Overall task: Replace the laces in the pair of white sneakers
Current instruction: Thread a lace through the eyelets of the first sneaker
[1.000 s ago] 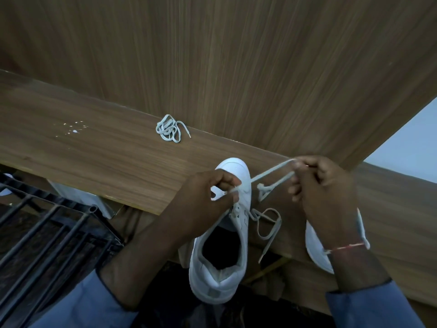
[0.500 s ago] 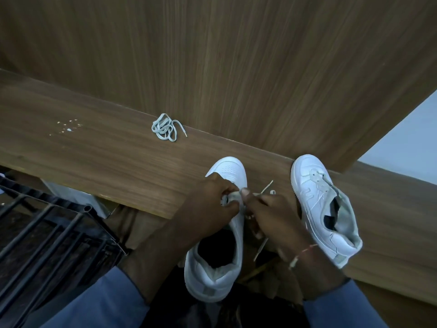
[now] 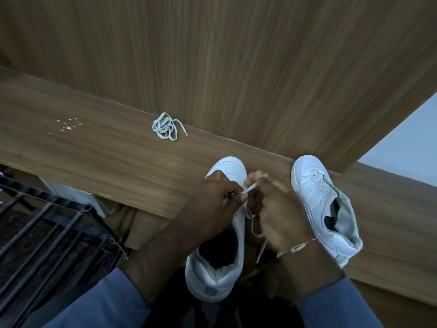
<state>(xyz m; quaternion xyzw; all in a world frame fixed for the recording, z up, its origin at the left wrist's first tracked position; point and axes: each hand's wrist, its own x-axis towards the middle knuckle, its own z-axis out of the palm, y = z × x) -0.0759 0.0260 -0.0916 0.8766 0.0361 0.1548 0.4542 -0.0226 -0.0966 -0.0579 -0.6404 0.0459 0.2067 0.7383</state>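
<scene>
The left hand pinches the lace between thumb and forefinger. The right hand, blurred, curls its fingers onto the same strip just beside it. This double grip sits over the sneaker, whose toe rests on the tabletop beyond the grip while its heel hangs off the edge nearer the person. Both hands hide the eyelet rows. Slack lace loops down under the right palm. Right of the grip, near but apart, the second sneaker lies on the tabletop with bare eyelets. Well beyond and left of the grip, a spare lace lies bundled against the wall panel, with crumbs farther left. A black rack stands low to the left.
</scene>
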